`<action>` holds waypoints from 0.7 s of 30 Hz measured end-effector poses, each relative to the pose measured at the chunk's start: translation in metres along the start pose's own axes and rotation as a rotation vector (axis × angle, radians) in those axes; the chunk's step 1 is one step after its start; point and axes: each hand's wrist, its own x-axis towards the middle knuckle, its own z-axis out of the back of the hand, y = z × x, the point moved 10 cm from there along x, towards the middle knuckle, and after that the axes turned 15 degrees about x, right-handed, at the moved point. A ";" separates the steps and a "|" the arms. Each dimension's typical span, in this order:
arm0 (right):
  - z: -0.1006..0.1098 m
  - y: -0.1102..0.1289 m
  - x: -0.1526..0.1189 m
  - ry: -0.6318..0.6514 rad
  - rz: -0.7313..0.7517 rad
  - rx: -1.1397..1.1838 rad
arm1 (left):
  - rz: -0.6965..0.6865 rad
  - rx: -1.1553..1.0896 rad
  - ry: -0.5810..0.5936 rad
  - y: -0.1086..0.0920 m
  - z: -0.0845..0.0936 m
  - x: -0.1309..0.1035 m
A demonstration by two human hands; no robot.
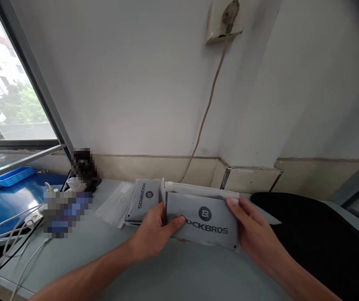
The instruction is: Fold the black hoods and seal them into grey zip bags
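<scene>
Between my two hands is a grey ROCKBROS pouch inside a clear zip bag, its whitish top strip facing the wall. My left hand grips the left edge, thumb lying on the front by the lettering. At the other end, my right hand pinches the upper right corner, with fingers behind it. Just left of my left hand, another bagged grey ROCKBROS pouch lies on the table, apparently on top of more packets. A flat clear plastic bag lies beside that stack.
A black cloth-like item covers the right of the grey table. White cables and a blurred-out object are at left, near a blue tray. A cord hangs from a wall socket.
</scene>
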 end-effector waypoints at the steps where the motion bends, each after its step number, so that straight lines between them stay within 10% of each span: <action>1: -0.006 -0.011 -0.003 0.034 -0.107 0.057 | 0.003 -0.015 -0.055 0.001 0.005 0.000; 5: -0.035 -0.037 -0.017 0.299 -0.366 -0.002 | 0.030 -0.049 -0.197 0.004 0.020 -0.001; 13: -0.045 -0.019 -0.020 0.516 -0.273 -0.242 | -0.013 0.128 -0.216 -0.007 0.023 -0.010; 21: -0.027 -0.007 -0.007 0.265 -0.146 -0.115 | -0.013 -0.045 -0.068 -0.008 0.008 -0.009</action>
